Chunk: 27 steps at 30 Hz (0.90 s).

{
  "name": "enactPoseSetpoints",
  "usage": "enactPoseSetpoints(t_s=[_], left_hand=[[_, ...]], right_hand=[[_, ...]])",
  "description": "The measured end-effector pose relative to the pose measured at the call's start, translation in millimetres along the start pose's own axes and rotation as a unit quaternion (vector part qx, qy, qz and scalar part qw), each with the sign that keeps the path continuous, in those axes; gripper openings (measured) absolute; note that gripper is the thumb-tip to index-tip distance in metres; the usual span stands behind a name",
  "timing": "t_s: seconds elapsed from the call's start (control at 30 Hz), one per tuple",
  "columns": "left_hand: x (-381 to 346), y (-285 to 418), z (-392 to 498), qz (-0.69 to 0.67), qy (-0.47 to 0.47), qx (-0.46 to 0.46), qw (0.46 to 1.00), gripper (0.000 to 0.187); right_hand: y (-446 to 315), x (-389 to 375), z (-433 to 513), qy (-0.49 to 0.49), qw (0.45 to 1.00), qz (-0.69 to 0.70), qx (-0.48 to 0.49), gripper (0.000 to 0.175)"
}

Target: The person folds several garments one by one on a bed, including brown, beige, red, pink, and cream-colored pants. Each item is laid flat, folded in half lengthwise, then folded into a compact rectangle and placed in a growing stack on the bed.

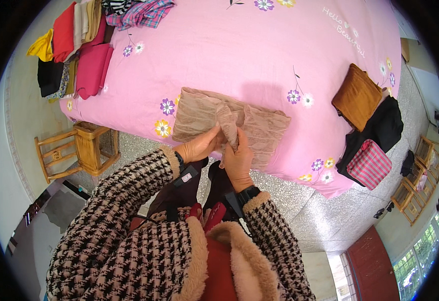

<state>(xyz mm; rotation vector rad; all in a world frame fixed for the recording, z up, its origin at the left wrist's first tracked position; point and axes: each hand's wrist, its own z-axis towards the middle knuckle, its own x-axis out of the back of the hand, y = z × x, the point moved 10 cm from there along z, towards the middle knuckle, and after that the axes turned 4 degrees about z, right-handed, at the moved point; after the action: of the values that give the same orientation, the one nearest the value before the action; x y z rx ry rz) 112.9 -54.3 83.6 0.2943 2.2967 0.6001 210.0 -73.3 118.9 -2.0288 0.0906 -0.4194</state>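
Note:
A thin, sheer brown garment (pixel 200 113) lies spread near the front edge of a bed with a pink flowered sheet (pixel 212 49). Its middle part is lifted and gathered between my hands. My left hand (pixel 200 145) pinches the gathered fabric from the left side. On the right, my right hand (pixel 239 160) grips the same fold, thumb on top. The fingertips of both hands are partly hidden by the cloth. The garment's two sides rest flat and wrinkled on the sheet.
Folded clothes (pixel 91 71) are stacked at the bed's far left, beside a plaid garment (pixel 144 15). On the right lie a folded brown cloth (pixel 358 96), black clothing (pixel 383 122) and a pink checked cloth (pixel 370 163). A wooden chair (pixel 87 146) stands at left; more wooden chairs (pixel 415 188) stand at right.

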Motion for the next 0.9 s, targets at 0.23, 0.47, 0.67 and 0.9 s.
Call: enactPoseSetpoints(t_s=[0.23,0.47,0.67,0.9], left_hand=[[17.6,-15.5,-22.3,0.001,-0.011,0.060,0.998,0.071],[69.5,-11.1,-23.7,0.033,0.147,-0.023,0.988,0.060],[102.6,-20.9,-11.5,0.175,0.246,0.050,0.952,0.031],[105.2,13.7,-28.8,0.332,0.312,-0.098,0.885,0.018]], right_hand=[[-12.6,-26.0,6.3,-0.029,0.999,-0.042,0.010,0.050],[-13.9,-75.8,20.7,-0.141,0.989,-0.041,0.029,0.055],[-9.7,-37.6,21.1,-0.118,0.989,-0.092,0.012,0.056],[-36.6,-0.4,24.8,0.019,0.922,-0.322,0.215,0.058]])
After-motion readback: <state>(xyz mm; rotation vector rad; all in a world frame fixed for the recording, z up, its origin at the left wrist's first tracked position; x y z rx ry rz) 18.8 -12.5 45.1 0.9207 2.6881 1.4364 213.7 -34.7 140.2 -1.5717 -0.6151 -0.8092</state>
